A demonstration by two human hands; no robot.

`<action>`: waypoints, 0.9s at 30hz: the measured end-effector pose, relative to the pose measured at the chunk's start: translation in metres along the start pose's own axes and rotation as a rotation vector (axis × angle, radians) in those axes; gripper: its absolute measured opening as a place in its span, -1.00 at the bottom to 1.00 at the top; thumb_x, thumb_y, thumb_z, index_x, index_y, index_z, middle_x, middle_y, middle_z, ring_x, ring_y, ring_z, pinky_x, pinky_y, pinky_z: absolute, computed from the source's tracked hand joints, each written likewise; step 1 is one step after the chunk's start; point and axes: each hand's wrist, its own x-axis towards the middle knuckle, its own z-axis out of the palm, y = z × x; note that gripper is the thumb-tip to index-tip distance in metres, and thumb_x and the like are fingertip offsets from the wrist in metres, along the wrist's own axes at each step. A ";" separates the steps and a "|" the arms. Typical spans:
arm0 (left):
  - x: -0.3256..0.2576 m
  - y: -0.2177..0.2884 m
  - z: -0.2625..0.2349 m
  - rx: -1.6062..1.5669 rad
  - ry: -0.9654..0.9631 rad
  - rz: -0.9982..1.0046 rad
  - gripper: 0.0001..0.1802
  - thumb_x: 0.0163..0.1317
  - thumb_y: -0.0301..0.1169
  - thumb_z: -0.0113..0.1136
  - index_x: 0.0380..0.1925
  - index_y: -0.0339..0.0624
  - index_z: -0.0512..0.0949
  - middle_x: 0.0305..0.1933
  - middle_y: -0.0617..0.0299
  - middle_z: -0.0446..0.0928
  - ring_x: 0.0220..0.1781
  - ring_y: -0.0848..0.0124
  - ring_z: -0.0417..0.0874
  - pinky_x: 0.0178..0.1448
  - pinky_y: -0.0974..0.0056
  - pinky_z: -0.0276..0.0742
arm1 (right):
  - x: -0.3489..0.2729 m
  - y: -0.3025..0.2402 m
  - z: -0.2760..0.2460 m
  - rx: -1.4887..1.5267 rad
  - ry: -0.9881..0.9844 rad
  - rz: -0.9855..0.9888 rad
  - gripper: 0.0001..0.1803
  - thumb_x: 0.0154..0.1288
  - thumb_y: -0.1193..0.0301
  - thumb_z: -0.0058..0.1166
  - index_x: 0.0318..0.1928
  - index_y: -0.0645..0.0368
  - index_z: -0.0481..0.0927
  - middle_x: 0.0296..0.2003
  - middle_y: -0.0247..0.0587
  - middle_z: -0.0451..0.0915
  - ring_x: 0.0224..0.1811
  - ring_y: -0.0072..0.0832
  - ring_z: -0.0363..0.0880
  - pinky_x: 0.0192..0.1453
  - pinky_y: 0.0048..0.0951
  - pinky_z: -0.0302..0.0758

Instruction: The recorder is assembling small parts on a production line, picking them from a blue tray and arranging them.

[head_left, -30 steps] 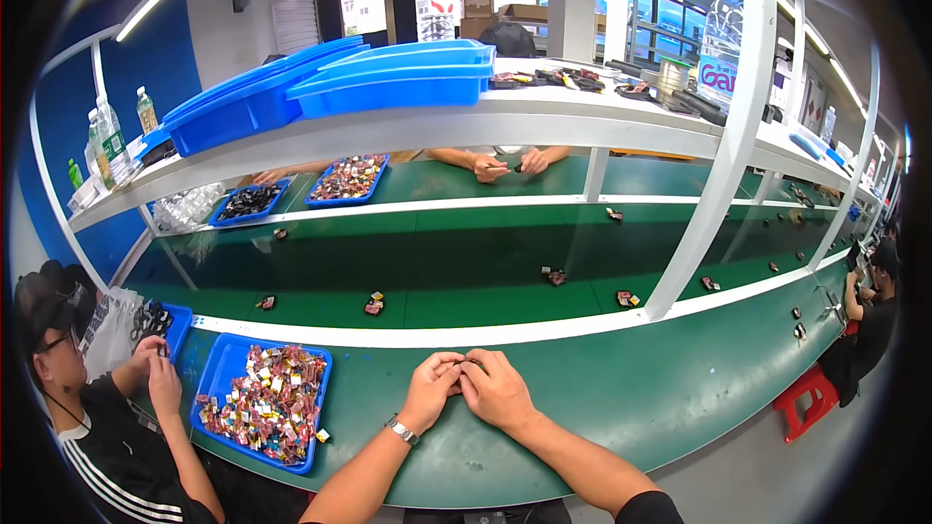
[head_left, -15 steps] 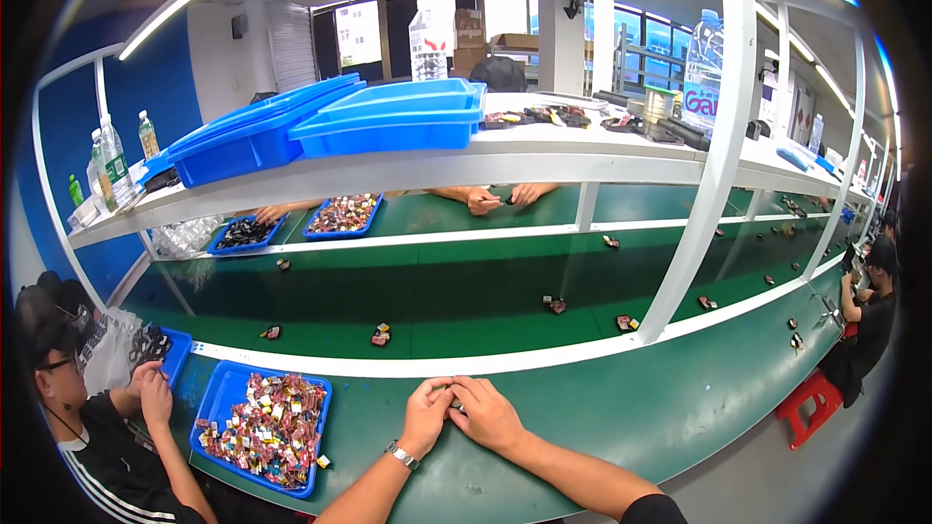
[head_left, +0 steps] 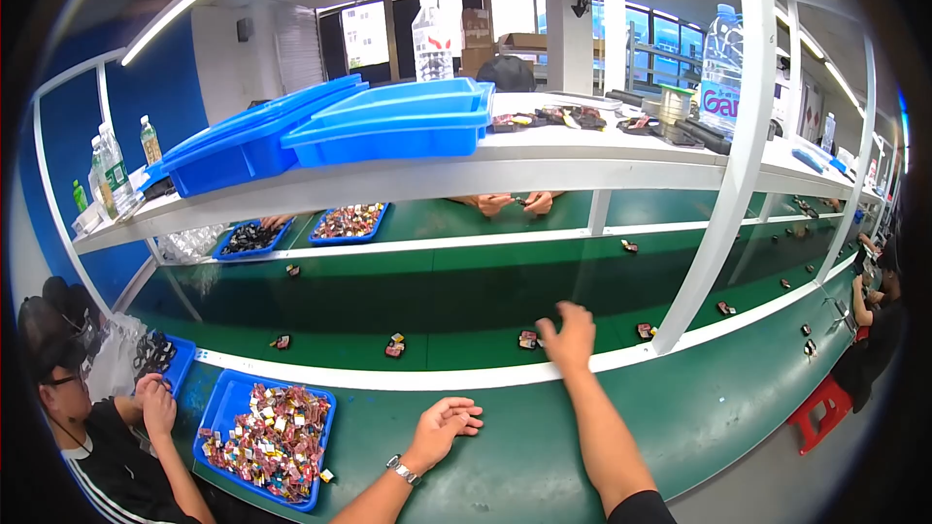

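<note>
A small dark-and-red part (head_left: 528,339) lies on the green conveyor belt (head_left: 466,301) at frame centre, just left of the outstretched right hand (head_left: 569,335), fingers spread, grasping nothing. The left hand (head_left: 445,424) rests palm-up, released, lower centre. A blue parts tray (head_left: 275,441) sits lower left.

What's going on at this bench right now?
A person sits at a green conveyor line. The right hand reaches out over the belt beside a small part lying there, fingers spread and holding nothing. The left hand rests palm up on the near ledge, empty. A blue tray of small parts sits to the left, where a co-worker handles pieces.
</note>
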 end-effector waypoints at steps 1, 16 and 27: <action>0.000 -0.001 0.001 -0.005 0.002 -0.008 -0.73 0.41 -0.58 -0.03 0.07 -0.42 0.43 0.10 -0.11 0.55 0.00 0.24 0.68 0.07 0.21 0.67 | 0.008 0.020 -0.006 -0.012 0.030 0.088 -0.45 0.01 0.29 0.37 0.03 0.21 0.53 0.00 -0.06 0.56 0.07 -0.05 0.48 0.11 -0.10 0.42; 0.011 -0.006 -0.002 0.018 -0.079 0.037 -0.81 0.42 -0.53 0.00 -0.04 -0.35 0.48 -0.10 -0.04 0.63 -0.21 0.34 0.69 -0.15 0.33 0.64 | -0.006 0.065 -0.022 0.262 0.045 0.282 -0.30 -0.08 0.34 0.48 0.14 0.14 0.51 -0.16 -0.24 0.70 -0.04 -0.19 0.58 0.10 -0.13 0.46; 0.012 0.013 -0.014 -0.088 -0.288 -0.259 -0.50 0.55 -0.07 -0.17 0.05 -0.34 0.47 -0.08 -0.01 0.61 -0.21 0.34 0.67 -0.06 0.26 0.63 | -0.094 -0.076 -0.095 0.686 -0.592 -0.121 -0.30 -0.04 0.40 0.50 0.16 0.17 0.51 0.00 -0.26 0.70 0.13 -0.35 0.59 0.30 -0.31 0.38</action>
